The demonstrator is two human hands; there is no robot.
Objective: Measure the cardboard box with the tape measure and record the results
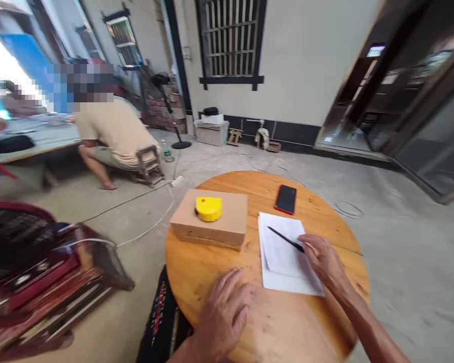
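My right hand [324, 258] is at the right edge of some white paper sheets [283, 280], its fingers closed on one end of a black pen [283, 238]. The pen slants over the printed top sheet, its other end pointing to the upper left. My left hand [227, 307] rests palm down on the round wooden table [196, 264], fingers stretched out and holding nothing. Beyond it stands a closed cardboard box [232, 214] with a yellow tape measure [209, 208] on top. A dark phone with a red edge [286, 198] lies behind the papers.
A dark red chair-like frame [34, 282] stands to the left. Farther back, a person [115, 128] sits on a small wooden stool [150, 164] by a low table [56, 138]. Cables [147, 233] run across the concrete floor. A plastic bin [212, 132] stands against the wall.
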